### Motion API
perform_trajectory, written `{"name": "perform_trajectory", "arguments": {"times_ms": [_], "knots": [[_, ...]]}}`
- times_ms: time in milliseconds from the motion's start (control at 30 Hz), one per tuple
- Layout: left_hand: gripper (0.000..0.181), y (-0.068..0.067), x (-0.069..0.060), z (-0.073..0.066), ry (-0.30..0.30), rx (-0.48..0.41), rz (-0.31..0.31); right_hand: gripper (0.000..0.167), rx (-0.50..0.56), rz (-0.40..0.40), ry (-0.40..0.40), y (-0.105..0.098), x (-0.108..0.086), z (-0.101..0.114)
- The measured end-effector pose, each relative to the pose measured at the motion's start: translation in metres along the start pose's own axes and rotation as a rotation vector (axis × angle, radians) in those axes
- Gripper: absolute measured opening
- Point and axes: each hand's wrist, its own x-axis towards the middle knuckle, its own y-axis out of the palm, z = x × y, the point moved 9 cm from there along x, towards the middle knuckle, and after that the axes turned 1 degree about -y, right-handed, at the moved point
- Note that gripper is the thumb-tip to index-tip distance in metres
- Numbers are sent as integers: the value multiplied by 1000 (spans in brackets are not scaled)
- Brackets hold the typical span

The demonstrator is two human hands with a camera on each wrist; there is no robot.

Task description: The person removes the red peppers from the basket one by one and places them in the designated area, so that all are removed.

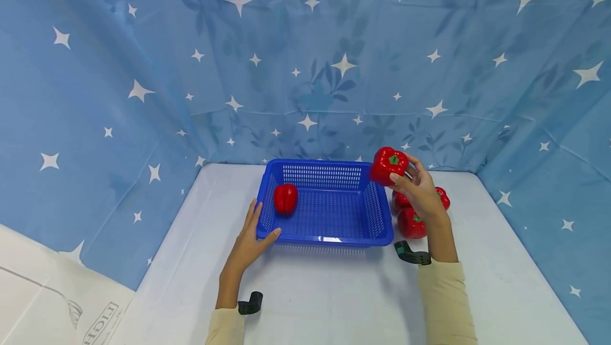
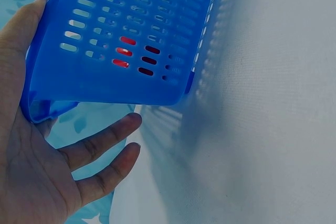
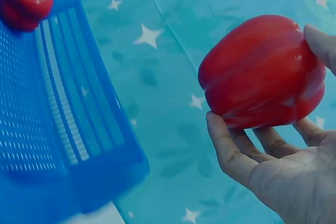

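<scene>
You wear plain beige sleeves, the left sleeve (image 1: pixel 226 328) and the right sleeve (image 1: pixel 446 302) alike, the right one showing soft creases. By your left cuff sits a black, bent wrist mount (image 1: pixel 251 303); its black, angled counterpart (image 1: pixel 415 256) on your right carries small holes and a green patch (image 1: pixel 399 249). Your left hand (image 1: pixel 249 244) and right hand (image 1: pixel 421 192) are bare.

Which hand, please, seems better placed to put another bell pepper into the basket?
Likely the right hand: it holds a red bell pepper near the blue basket, which the left hand grips at a corner.
</scene>
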Motion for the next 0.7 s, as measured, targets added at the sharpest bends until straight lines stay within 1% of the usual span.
{"name": "perform_trajectory", "arguments": {"times_ms": [200,300,400,533,700], "knots": [[99,1,1,1,4,11,-5,63,38,-100,-42,-38,-20,4],[99,2,0,1,3,12,-4,64,56,-160,-64,-62,-32,3],[99,2,0,1,3,10,-1,67,62,-238,-70,-86,-46,-1],[99,2,-1,0,0,2,6,69,46,-349,-30,-113,-63,-14],[99,0,0,0,-1,9,3,71,49,-437,59,-131,-79,-37]]}}
